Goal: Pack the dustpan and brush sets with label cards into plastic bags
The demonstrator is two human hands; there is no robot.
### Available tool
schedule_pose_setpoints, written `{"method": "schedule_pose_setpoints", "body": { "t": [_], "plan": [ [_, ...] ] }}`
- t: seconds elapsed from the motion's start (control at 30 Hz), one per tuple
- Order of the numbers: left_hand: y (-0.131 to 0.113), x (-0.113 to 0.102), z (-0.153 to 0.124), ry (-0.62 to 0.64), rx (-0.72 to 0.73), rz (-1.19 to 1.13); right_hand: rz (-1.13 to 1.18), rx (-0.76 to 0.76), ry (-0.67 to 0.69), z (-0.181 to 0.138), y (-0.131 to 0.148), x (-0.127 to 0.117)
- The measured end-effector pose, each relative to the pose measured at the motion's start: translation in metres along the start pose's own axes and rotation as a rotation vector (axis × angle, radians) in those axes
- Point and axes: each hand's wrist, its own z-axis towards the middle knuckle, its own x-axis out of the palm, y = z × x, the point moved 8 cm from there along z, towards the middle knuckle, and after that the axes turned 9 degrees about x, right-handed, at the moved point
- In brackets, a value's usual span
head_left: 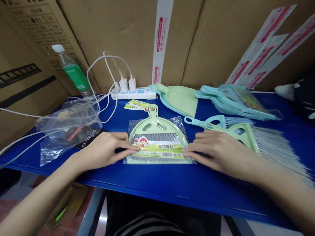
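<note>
A small green dustpan set (157, 137) lies in a clear plastic bag on the blue table (172, 183), with a yellow-green paper label across its lower part. My left hand (108, 149) rests at the bag's left edge, fingers stretched out flat and fingertips pressing the label's left end. My right hand (216, 150) lies at the bag's right edge, fingers extended, tips touching the label's right end. Neither hand grips anything.
Loose green and blue dustpans (182, 98), a bagged stack (236, 101) and brushes (246, 134) lie to the right. Spare labels (136, 105), a power strip (134, 93) with cables, a bottle (73, 73) and an empty plastic bag (66, 129) sit left. Cardboard boxes form the back.
</note>
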Motion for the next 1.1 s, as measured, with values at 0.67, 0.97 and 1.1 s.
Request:
{"method": "schedule_pose_setpoints", "body": {
  "t": [0.67,0.97,1.1],
  "plan": [
    [0.018,0.008,0.018,-0.141,-0.222,-0.256,0.069,0.071,0.019,0.001,-0.004,-0.002],
    [0.017,0.009,0.018,-0.136,-0.22,-0.228,0.088,0.093,-0.007,-0.001,-0.004,-0.006],
    [0.013,0.009,0.017,-0.1,-0.177,-0.147,0.182,0.167,-0.044,0.001,-0.011,-0.008]
  ]
}}
